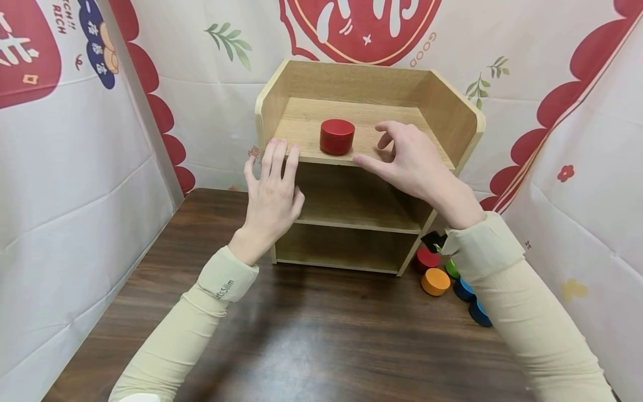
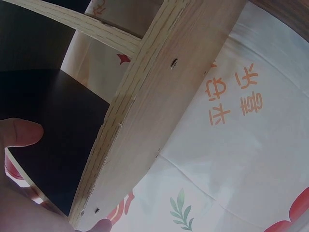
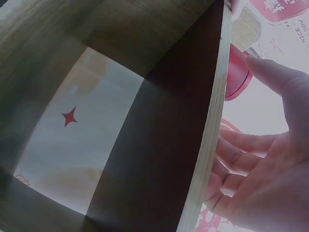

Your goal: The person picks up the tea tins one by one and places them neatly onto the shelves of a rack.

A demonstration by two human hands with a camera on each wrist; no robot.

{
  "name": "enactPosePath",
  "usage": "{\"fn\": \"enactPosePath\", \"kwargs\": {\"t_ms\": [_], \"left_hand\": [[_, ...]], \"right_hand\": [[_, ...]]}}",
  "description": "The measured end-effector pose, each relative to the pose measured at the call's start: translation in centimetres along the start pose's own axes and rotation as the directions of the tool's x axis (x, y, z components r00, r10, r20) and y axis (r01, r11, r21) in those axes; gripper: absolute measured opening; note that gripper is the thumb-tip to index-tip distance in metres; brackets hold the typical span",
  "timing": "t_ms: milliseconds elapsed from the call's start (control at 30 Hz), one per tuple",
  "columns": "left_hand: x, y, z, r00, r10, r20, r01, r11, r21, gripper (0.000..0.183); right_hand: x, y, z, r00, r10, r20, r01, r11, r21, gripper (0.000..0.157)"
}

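A red round block [image 1: 337, 137] sits upright near the front edge of the top board of a small wooden shelf [image 1: 351, 114]. My right hand [image 1: 409, 159] is just right of the block, fingers loosely bent, with a gap between thumb and block in the head view. In the right wrist view, part of the red block shows beyond the board edge, by the thumb. At the shelf's front left corner is my left hand [image 1: 272, 195], its fingers extended over the top board's edge. The left wrist view shows its thumb [image 2: 24, 132] beside the shelf's side panel [image 2: 140, 121].
On the dark wooden table [image 1: 301, 335], right of the shelf, lie several round blocks: red [image 1: 427, 259], orange [image 1: 435, 281], green [image 1: 452, 269] and blue [image 1: 464, 289]. The right forearm partly covers them. Printed cloth [image 1: 216, 123] hangs behind and at both sides.
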State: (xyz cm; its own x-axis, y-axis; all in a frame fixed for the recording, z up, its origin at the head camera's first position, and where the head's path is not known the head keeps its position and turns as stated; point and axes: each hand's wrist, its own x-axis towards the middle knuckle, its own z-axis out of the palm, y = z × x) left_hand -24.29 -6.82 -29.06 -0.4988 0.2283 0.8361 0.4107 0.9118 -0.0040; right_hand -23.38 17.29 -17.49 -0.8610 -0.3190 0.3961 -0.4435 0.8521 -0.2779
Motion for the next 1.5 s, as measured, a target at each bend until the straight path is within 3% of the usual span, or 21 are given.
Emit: {"fn": "enactPosePath", "kwargs": {"t_ms": [667,1000,1267,1500], "left_hand": [[0.0,0.0,0.1,1.000,0.002,0.001,-0.002,1.000,0.002,0.072],[0.0,0.0,0.0,1.000,-0.003,0.009,0.003,1.000,0.009,0.071],[0.0,0.0,0.0,1.000,-0.004,0.009,0.004,1.000,0.005,0.072],[0.0,0.0,0.0,1.000,-0.007,0.017,0.007,1.000,0.006,0.071]], "right_hand": [[-3.4,0.6,-0.3,0.992,-0.070,-0.101,0.071,0.998,0.001,0.061],[-5.0,1.5,0.8,0.952,-0.153,-0.265,0.172,0.984,0.050,0.051],[-6.0,2.3,1.8,0.941,-0.188,-0.280,0.205,0.978,0.034,0.044],[-7.0,2.9,2.3,0.954,-0.157,-0.255,0.174,0.984,0.045,0.045]]}}
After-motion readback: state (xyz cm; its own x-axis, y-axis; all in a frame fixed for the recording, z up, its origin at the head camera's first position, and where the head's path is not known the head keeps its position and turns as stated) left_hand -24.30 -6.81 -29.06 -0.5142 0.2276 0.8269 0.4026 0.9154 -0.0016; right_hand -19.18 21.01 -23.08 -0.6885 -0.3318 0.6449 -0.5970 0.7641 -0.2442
